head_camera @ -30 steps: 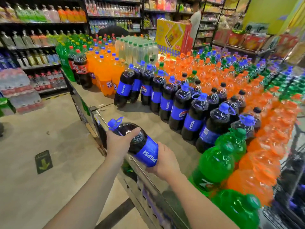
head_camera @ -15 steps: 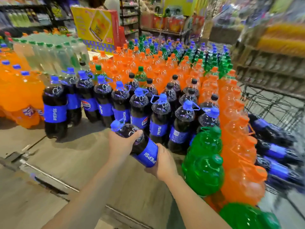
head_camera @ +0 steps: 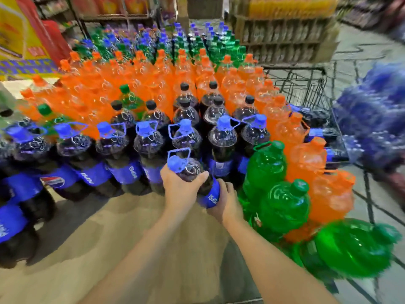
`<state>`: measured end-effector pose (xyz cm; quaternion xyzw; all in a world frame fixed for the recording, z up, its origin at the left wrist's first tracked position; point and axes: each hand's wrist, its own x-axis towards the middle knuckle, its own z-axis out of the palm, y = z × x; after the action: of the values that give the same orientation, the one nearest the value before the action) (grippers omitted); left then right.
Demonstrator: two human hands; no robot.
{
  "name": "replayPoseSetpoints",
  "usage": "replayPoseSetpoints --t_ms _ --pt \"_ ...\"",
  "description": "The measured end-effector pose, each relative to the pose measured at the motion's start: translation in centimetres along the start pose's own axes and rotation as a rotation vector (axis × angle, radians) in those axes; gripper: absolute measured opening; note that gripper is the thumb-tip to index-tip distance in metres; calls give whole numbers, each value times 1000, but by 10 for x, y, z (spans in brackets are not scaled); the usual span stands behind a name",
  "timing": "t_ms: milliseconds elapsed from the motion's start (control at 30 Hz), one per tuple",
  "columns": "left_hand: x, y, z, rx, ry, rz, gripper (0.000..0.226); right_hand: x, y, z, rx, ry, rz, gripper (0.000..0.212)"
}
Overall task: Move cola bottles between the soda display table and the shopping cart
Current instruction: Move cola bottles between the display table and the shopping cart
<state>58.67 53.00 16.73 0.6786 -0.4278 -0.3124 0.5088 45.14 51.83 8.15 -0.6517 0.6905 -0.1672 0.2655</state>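
Now both hands, left hand (head_camera: 179, 189) and right hand (head_camera: 228, 202), around one cola bottle (head_camera: 197, 178); more bottles inside shopping cart (head_camera: 306, 88).

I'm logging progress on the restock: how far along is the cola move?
Done: a row of blue-capped cola bottles stands on the display table. In hand: the left hand and right hand hold one Pepsi bottle tilted. Left: blue-labelled bottles lie in the shopping cart.
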Motion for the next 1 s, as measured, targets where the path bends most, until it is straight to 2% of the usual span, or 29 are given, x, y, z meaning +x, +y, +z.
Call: replayPoseSetpoints --t_ms 67,133,267,333,433,467,533,667,733,833,1000 --pt "4 4 0 35 -39 52 84 6 3 12 42 22 17 101" --pt "7 5 1 71 -96 133 85 12 9 25 106 13 46 102" --pt "14 12 -1 155 -320 290 76 12 28 26 342 82 30 83" --pt "16 18 3 202 -430 354 80 7 29 17 476 86 -3 65" --pt "15 32 15 241 -541 395 85 -3 23 1 598 105 13 21" --pt "14 35 19 245 -553 404 85 -3 25 6 630 119 33 22" --pt "13 37 24 243 -567 398 86 -5 26 8 607 228 100 42" --pt "16 36 24 244 -595 368 88 -11 24 8 724 215 199 66" --pt "16 35 24 238 -590 345 90 -10 24 5 691 210 214 75" --pt "15 32 24 233 -581 304 95 -11 26 -1 668 149 224 79" --pt "18 36 22 274 -612 289 90 -10 29 -2 612 128 213 75"
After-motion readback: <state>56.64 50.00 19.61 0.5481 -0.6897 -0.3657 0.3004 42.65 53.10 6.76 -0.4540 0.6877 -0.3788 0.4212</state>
